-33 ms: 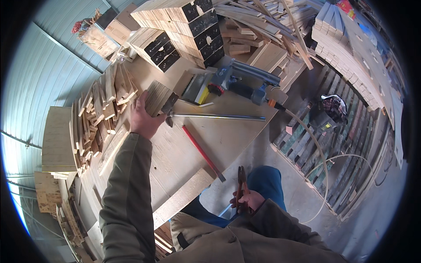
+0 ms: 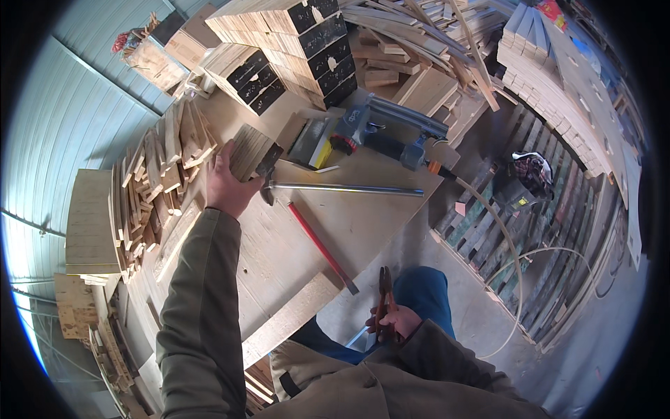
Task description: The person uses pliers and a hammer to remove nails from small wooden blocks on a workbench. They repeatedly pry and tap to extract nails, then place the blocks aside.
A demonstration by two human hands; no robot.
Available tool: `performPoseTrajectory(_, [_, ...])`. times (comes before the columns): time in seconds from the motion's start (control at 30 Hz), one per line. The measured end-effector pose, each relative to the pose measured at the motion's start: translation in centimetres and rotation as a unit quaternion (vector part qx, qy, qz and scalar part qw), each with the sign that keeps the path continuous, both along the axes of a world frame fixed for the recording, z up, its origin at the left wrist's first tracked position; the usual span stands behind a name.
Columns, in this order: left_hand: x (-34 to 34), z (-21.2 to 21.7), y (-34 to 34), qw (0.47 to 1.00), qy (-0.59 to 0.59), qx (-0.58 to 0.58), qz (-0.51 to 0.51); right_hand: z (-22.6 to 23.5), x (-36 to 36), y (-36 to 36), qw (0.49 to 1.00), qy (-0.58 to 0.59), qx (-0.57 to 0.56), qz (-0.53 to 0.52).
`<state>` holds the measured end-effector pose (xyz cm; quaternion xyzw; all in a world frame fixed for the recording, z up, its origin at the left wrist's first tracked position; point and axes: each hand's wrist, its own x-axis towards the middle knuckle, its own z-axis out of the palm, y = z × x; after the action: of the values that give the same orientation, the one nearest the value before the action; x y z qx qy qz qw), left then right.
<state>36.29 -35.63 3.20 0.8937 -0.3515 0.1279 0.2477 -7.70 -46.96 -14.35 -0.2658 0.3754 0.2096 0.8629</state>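
My left hand (image 2: 232,185) is closed round the near end of a wooden block (image 2: 252,152) with a dark end face, which rests on the worktable (image 2: 293,262). Low down by my knee, my right hand (image 2: 395,322) grips a pair of rusty-looking pliers (image 2: 385,286), jaws pointing up. Beside my left thumb lies the head of a hammer (image 2: 349,188), its long metallic shaft stretching right across the table. A red bar with a flat dark tip (image 2: 322,247) lies slanted nearer to me.
A nail gun (image 2: 380,133) with an air hose (image 2: 497,223) lies on the table beside a box with a yellow edge (image 2: 315,143). Stacked dark-ended blocks (image 2: 328,56) stand at the back. Loose wood strips (image 2: 164,167) are heaped left; a slatted pallet (image 2: 537,258) is on the right.
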Motion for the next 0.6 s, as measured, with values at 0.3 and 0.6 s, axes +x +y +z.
performPoseTrajectory(0.3, [11.9,-2.2,-8.9,0.997,-0.076,0.018,0.021,0.1,2.1,-1.6,0.996,0.056,0.065,-0.036])
performPoseTrajectory(0.6, [13.3,-6.9,-7.6,0.998,0.005,0.008,0.060,-1.2,3.4,-1.6,0.992,0.074,0.092,-0.033])
